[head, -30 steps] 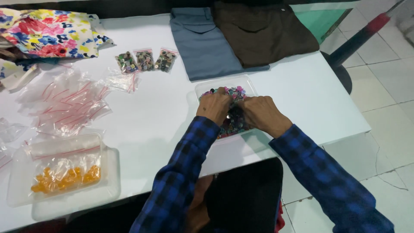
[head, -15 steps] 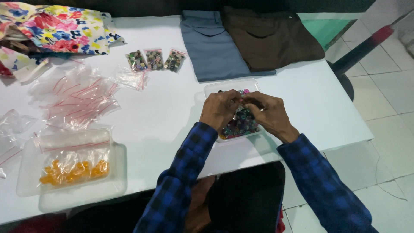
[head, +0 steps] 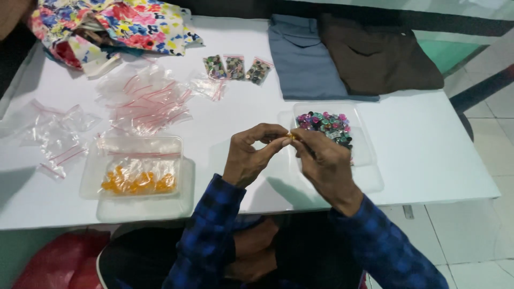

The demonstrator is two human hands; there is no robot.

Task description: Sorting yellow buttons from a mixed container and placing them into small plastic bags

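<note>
White table (head: pixel 428 155) under everything you work on; beyond your fingers lie two folded garments, one grey-blue (head: pixel 305 59) and one dark brown (head: pixel 380 53), and far off to the left of them a flowered cloth (head: pixel 118 21); nearer on that left side sits one clear lidded tray of orange pieces (head: pixel 136 171), with a loose heap of empty clear zip bags (head: pixel 144 101) past it; just behind your right fingertips stands one clear tray of mixed coloured buttons (head: pixel 326 126); three small filled bags (head: pixel 236 68) lie in a row well beyond your left fingers. Your left hand (head: pixel 249 155) and your right hand (head: pixel 321 160) meet above the table edge; the thumb and forefinger of each are pinched nearly shut, tips touching one small yellow-orange piece (head: pixel 291 137) gripped between them; the other fingers curl loosely; whether that piece is a button, you cannot tell at this size.
</note>
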